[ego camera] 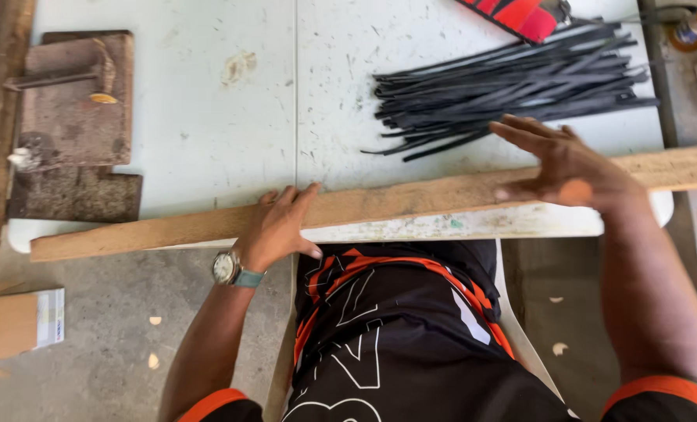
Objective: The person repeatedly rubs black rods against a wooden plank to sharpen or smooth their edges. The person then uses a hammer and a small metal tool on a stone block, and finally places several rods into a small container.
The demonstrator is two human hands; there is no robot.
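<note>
A long rough wooden plank point(395, 202) lies along the near edge of a white table point(208, 117), slanting up to the right. My left hand point(280, 227) grips the plank's near edge near its middle, fingers over the top; a wristwatch sits on that wrist. Flat on the plank further right rests my right hand point(563, 168), fingers spread and reaching toward a pile of thin black strips point(512, 82) on the table just behind it.
Dark worn wooden boards point(75, 125) with a small tool sit at the table's left end. A red and black object point(516, 16) lies at the far edge. A cardboard box point(16, 322) stands on the concrete floor at left. A bottle point(696, 31) is at top right.
</note>
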